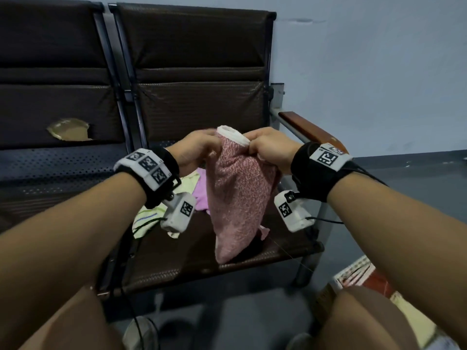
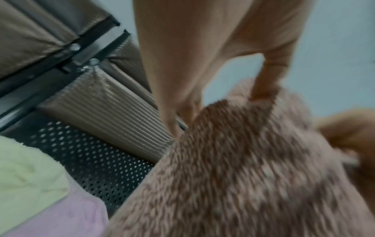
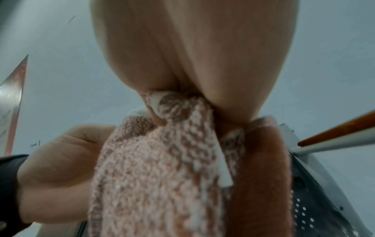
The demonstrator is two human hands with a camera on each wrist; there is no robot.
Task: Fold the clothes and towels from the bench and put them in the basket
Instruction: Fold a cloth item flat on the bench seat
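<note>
Both hands pinch towel's top edge.

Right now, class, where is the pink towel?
In the head view the pink towel hangs at centre, its top edge held by the left hand and right hand, above the bench seat, right of the lilac cloth.

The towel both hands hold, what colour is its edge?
White, on a pink-and-white flecked towel; the edge shows best in the right wrist view.
</note>
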